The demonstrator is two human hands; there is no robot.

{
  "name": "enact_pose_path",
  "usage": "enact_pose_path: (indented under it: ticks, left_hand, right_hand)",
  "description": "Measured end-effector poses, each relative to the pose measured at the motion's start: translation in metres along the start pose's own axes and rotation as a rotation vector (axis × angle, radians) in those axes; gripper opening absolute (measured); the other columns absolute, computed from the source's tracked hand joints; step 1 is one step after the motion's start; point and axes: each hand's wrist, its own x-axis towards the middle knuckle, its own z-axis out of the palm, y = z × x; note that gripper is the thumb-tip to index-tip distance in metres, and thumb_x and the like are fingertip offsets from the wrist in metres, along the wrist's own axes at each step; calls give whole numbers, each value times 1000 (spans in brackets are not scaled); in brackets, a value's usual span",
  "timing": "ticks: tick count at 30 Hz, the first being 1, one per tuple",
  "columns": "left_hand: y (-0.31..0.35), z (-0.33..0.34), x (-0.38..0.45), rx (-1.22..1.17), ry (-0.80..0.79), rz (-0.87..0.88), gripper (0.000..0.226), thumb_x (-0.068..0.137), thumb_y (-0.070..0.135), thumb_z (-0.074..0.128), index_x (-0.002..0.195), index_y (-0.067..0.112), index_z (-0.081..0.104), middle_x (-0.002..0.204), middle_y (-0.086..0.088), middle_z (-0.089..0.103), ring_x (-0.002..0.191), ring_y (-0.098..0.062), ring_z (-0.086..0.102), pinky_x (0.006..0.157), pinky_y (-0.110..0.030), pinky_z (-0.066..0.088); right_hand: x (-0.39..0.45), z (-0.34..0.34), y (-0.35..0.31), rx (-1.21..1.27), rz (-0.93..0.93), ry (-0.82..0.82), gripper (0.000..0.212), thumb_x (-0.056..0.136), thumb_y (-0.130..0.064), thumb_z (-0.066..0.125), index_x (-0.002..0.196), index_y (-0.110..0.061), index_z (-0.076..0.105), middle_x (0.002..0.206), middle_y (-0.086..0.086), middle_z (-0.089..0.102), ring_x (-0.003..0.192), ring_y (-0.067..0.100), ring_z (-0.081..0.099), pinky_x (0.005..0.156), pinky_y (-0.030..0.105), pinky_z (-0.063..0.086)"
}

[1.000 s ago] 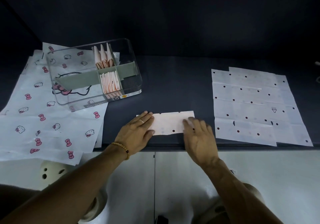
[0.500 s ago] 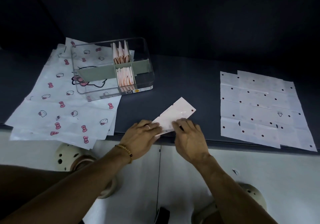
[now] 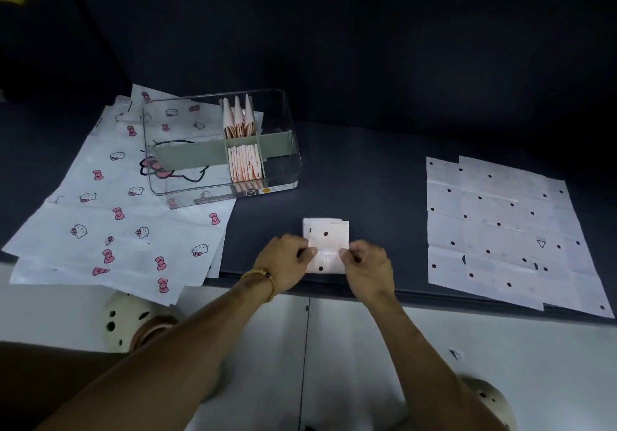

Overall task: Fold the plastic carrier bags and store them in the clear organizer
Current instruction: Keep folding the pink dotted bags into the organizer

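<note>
Dark counter (image 3: 367, 177): front edge runs left to right just under both hands; bare surface lies between the clear organizer (image 3: 290, 163) at the rear left and the dotted bags (image 3: 500, 227) spread flat at the right; the cartoon-print bags (image 3: 110, 217) lie at the left, under the organizer, their near corners overhanging the front edge.

Folded bag (image 3: 329, 233): small pale rectangle with dark dots, near the front edge at centre, well apart from the organizer and from the dotted bags.

Left hand (image 3: 283, 262): forearm reaching in from lower left, beaded bracelet (image 3: 262, 278) at the wrist; fingers curled, pinching the folded bag's left edge.

Right hand (image 3: 369, 268): forearm entering from lower right; fingers curled, pinching the bag's right edge.

Organizer contents: green divider (image 3: 200, 155); folded pink bags (image 3: 245, 163) standing upright in the near middle compartment; three more folded bags (image 3: 238, 117) standing behind the divider.
</note>
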Motion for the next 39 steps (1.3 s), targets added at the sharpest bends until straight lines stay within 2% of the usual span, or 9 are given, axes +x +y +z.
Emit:
enact_pose_path:
  ticks: [4, 11, 16, 20, 23, 26, 30, 34, 39]
  left_hand:
    - [5, 12, 9, 124, 102, -126, 44, 93, 40, 52, 56, 21, 39, 67, 1, 52, 67, -18, 50, 60, -27, 38]
    - [-6, 8, 8, 223, 185, -150, 22, 82, 46, 64, 74, 25, 64, 81, 6, 69, 77, -17, 64, 64, -26, 49]
    - [-17, 5, 8, 344, 262, 133, 35, 76, 39, 73, 103, 23, 56, 118, 2, 50, 106, -18, 46, 85, -31, 45]
    - [-19, 8, 10, 474, 104, 355, 46, 91, 24, 56, 135, 28, 46, 146, 7, 37, 127, -20, 36, 104, -35, 32]
    - [-24, 7, 5, 485, 48, 419, 38, 95, 32, 51, 132, 24, 53, 143, 5, 44, 131, -19, 35, 108, -35, 32]
    - [-24, 2, -1, 525, 135, 542, 30, 85, 28, 68, 112, 15, 68, 119, -6, 63, 108, -28, 56, 88, -41, 52]
    - [-16, 3, -4, 525, 146, 510, 24, 86, 25, 67, 106, 12, 70, 109, -7, 64, 100, -27, 57, 84, -39, 53]
    - [-15, 5, -8, 546, 201, 518, 19, 71, 19, 82, 87, 11, 74, 86, -7, 66, 80, -26, 62, 66, -36, 58]
    - [-16, 5, -11, 604, 160, 469, 23, 89, 34, 62, 97, 15, 70, 99, -3, 63, 95, -23, 56, 81, -35, 50]
  right_hand:
    - [4, 7, -2, -81, 63, 97, 16, 91, -30, 61, 95, -17, 72, 89, -2, 73, 78, 16, 65, 75, 26, 52]
    - [12, 5, -4, -175, -62, 59, 11, 91, -29, 63, 91, -19, 68, 88, -1, 72, 80, 19, 67, 76, 29, 55]
    - [17, 5, -10, -350, -167, 45, 14, 92, -31, 62, 90, -18, 66, 85, 1, 71, 75, 21, 68, 70, 29, 56]
    - [21, 6, -14, -487, -238, 45, 16, 96, -31, 55, 100, -18, 63, 98, 4, 67, 84, 27, 67, 75, 35, 56]
    - [23, 6, -11, -526, -289, 19, 17, 98, -30, 49, 108, -18, 57, 110, 3, 59, 88, 26, 65, 75, 36, 55]
    - [22, 5, -4, -406, -307, 89, 21, 98, -27, 48, 116, -18, 55, 114, 4, 55, 99, 23, 57, 76, 36, 52]
    - [6, 0, 13, -339, -349, 264, 28, 95, -22, 54, 120, -10, 60, 115, 10, 61, 102, 29, 56, 83, 41, 50]
    - [-9, 6, 35, -482, -431, 148, 38, 98, -25, 49, 131, -6, 56, 137, 11, 55, 127, 32, 50, 101, 46, 42]
    - [-13, 12, 45, -555, -490, 123, 45, 97, -23, 51, 138, -4, 49, 147, 10, 43, 138, 29, 37, 112, 46, 24]
